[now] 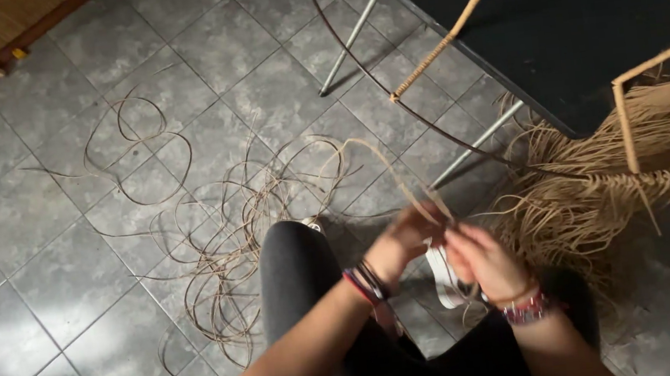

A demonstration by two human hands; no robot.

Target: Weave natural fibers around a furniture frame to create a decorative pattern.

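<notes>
Pinching one flat cane strand (pixel 401 181) between them, the left hand (pixel 407 242) and right hand (pixel 479 260) meet close together above the knees, seemingly so its free length can trail away over the floor (pixel 42 243) into the loose coils (pixel 223 225) without snagging. Both forearms reach forward with wrists bent inward, fingers closed on the strand, while the woven frame (pixel 630 157) with its fringe stands just to the right within reach.
</notes>
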